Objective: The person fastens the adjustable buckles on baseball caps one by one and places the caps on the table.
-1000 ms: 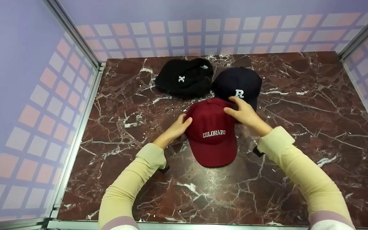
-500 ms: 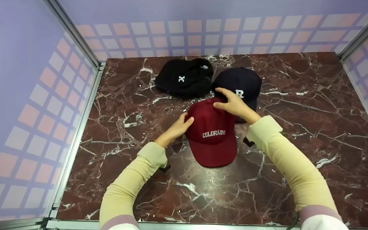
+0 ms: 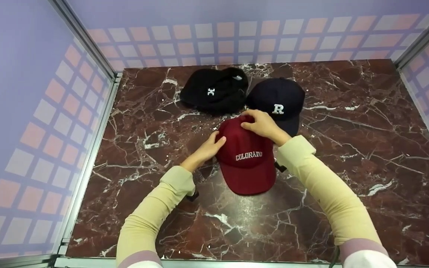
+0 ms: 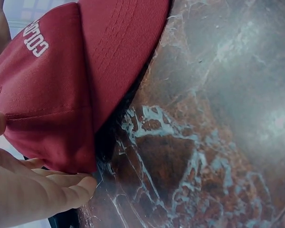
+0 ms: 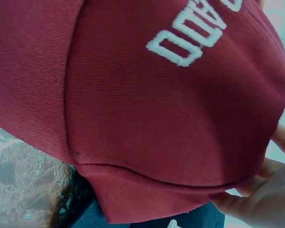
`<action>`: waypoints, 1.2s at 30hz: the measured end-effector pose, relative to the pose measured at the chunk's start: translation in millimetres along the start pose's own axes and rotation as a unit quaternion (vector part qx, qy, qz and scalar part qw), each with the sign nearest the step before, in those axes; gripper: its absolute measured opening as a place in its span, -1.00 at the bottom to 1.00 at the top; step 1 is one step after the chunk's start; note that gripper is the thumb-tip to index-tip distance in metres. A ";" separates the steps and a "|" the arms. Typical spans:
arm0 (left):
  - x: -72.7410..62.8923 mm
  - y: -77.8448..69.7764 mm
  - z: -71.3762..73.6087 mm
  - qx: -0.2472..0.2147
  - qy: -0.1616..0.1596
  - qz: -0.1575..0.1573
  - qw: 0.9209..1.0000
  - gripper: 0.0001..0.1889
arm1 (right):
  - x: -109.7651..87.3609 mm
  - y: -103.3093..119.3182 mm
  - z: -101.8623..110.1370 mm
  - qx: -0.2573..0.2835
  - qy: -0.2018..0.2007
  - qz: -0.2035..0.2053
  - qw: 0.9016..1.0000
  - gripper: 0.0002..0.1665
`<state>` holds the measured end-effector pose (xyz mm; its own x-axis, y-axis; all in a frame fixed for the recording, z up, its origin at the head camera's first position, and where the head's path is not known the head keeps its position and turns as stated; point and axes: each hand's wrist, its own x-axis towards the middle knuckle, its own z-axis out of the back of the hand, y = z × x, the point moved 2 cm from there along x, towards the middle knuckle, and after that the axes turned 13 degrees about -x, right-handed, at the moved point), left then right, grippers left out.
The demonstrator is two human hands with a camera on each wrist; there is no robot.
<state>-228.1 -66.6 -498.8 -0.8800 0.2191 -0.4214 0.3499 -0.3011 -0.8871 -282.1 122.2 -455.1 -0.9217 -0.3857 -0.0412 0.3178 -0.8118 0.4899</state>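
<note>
Red cap (image 3: 247, 169) — right grip (image 3: 263, 124) shifted left over its top.

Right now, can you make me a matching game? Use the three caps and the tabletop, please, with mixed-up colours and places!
1. COLORADO cap
2. R cap
3. cap with the H-like mark
4. tabletop

A. black, left of the navy one
B. brownish red with pale veins
C. red, left hand and right hand on it
D. navy, right of the black one

Pairs: 1-C; 2-D; 3-A; 4-B
</note>
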 end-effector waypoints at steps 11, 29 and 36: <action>-2.3 -1.6 2.1 0.033 -0.034 -0.074 0.996 -0.41 | -4.3 3.2 -2.9 -0.084 -0.011 -0.002 0.996 -0.78; -3.7 -5.9 0.3 0.023 -0.004 -0.166 0.986 -0.61 | -18.8 -0.2 15.3 0.127 0.192 0.062 0.971 -0.84; -2.5 -3.6 0.9 0.014 0.070 -0.149 0.986 -0.62 | -26.7 -9.1 4.2 0.342 0.313 0.017 0.886 -0.91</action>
<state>-227.4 -66.9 -494.3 -0.8888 0.4274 -0.1654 0.0711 -0.2279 -0.9711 -261.3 141.7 -454.8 -0.5429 -0.7455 -0.3866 -0.0635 -0.4226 0.9041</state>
